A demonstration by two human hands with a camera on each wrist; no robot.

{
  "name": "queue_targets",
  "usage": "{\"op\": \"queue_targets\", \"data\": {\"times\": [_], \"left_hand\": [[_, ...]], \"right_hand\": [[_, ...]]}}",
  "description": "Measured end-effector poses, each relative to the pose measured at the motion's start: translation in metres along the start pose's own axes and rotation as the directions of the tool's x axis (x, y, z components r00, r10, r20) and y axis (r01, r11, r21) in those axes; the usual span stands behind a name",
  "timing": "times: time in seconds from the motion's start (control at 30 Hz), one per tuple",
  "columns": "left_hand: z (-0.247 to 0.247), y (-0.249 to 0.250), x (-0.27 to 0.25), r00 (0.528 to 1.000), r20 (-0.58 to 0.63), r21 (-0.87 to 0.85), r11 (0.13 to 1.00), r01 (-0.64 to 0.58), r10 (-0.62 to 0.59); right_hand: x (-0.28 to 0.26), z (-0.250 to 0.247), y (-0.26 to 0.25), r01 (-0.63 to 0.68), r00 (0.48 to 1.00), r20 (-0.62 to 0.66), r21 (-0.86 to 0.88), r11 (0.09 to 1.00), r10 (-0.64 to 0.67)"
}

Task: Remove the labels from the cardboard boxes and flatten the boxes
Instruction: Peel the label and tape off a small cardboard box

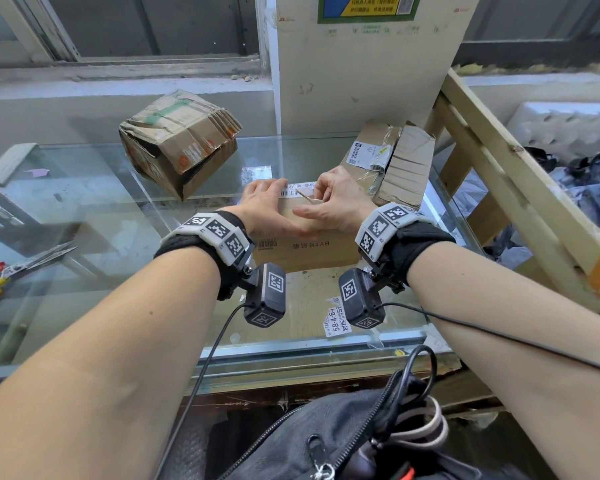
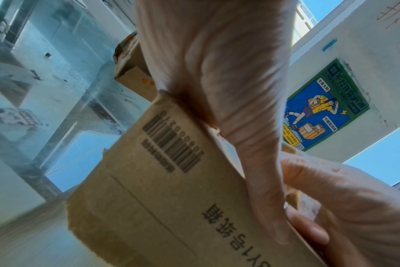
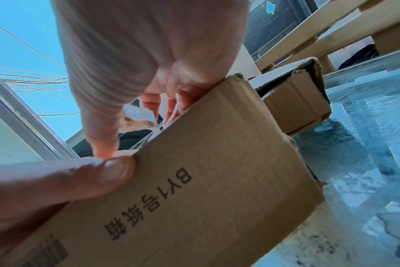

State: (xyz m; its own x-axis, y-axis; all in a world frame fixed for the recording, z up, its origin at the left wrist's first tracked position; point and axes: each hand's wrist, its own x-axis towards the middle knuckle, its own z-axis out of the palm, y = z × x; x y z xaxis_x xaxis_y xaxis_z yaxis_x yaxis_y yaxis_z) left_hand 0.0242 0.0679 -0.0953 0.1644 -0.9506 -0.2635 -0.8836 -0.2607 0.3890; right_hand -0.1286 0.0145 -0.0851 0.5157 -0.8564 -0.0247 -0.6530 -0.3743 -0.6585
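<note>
A small brown cardboard box [image 1: 305, 247] stands on the glass table in front of me, printed side toward me [image 3: 217, 189]. A white barcode label [image 1: 297, 189] runs along the far edge of its top. My left hand [image 1: 264, 202] lies flat on the box top over the label's left end, with its thumb [image 3: 91, 177] stretched along the front edge. My right hand [image 1: 326, 199] pinches a torn, lifted piece of that label [image 3: 137, 117] between thumb and fingers. In the left wrist view the box's printed barcode [image 2: 169, 144] shows beside my palm.
A crushed open box [image 1: 179, 143] sits at the back left. A taped box [image 1: 392, 164] with a white label [image 1: 364, 154] lies at the back right. A tall white carton [image 1: 361, 71] stands behind, a wooden frame [image 1: 506, 181] at right. Scissors [image 1: 25, 265] lie left; label scraps [image 1: 336, 320] lie near me.
</note>
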Motion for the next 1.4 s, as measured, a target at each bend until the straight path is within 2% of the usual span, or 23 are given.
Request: {"op": "queue_targets", "data": {"times": [0.27, 0.4, 0.5, 0.6, 0.67, 0.8, 0.9, 0.97, 1.07, 1.13, 1.3, 1.4], "left_hand": [[0.004, 0.002, -0.003, 0.999, -0.008, -0.02, 0.999, 0.031, -0.031], [-0.002, 0.003, -0.007, 1.0, 0.011, -0.076, 0.997, 0.03, -0.029], [-0.011, 0.006, -0.011, 0.998, 0.067, -0.271, 0.962, 0.034, -0.016], [-0.017, 0.007, -0.011, 0.994, 0.096, -0.501, 0.861, 0.09, -0.048], [-0.017, 0.011, -0.012, 0.991, 0.12, -0.573, 0.811, 0.117, -0.059], [-0.012, 0.009, -0.008, 0.995, 0.096, -0.616, 0.785, 0.07, -0.013], [-0.013, 0.005, -0.009, 0.99, 0.132, -0.653, 0.748, 0.117, -0.039], [-0.014, 0.006, -0.011, 0.988, 0.144, -0.684, 0.716, 0.143, -0.059], [-0.012, 0.011, -0.012, 0.989, 0.125, -0.671, 0.728, 0.141, -0.076], [-0.011, 0.012, -0.01, 0.988, 0.112, -0.679, 0.718, 0.153, -0.105], [-0.009, 0.013, -0.006, 0.983, 0.104, -0.696, 0.696, 0.179, -0.149], [-0.008, 0.013, -0.006, 0.985, 0.088, -0.707, 0.686, 0.168, -0.15]], "right_hand": [[-0.001, 0.004, -0.005, -0.014, 1.0, 0.025, -0.082, 0.997, 0.017], [0.001, 0.004, -0.001, -0.022, 1.0, -0.006, -0.045, 0.999, 0.022], [0.001, 0.002, 0.003, -0.009, 1.0, -0.008, -0.044, 0.999, 0.009], [0.0, 0.002, 0.005, 0.016, 1.0, -0.018, -0.076, 0.997, -0.018], [-0.001, 0.003, 0.005, 0.03, 0.999, -0.032, -0.111, 0.993, -0.034], [-0.003, 0.004, 0.005, 0.047, 0.998, -0.036, -0.13, 0.99, -0.052], [-0.002, 0.003, 0.006, 0.049, 0.998, -0.03, -0.082, 0.995, -0.052], [-0.002, 0.0, 0.006, 0.031, 1.0, -0.006, 0.02, 0.999, -0.031], [-0.005, -0.007, 0.007, -0.028, 0.999, 0.04, 0.217, 0.976, 0.02], [-0.004, -0.01, 0.008, -0.057, 0.998, 0.031, 0.265, 0.963, 0.051], [0.001, -0.011, 0.013, -0.013, 0.999, -0.038, 0.147, 0.989, 0.019], [0.005, -0.017, 0.005, -0.025, 0.999, -0.024, 0.046, 0.999, 0.026]]}}
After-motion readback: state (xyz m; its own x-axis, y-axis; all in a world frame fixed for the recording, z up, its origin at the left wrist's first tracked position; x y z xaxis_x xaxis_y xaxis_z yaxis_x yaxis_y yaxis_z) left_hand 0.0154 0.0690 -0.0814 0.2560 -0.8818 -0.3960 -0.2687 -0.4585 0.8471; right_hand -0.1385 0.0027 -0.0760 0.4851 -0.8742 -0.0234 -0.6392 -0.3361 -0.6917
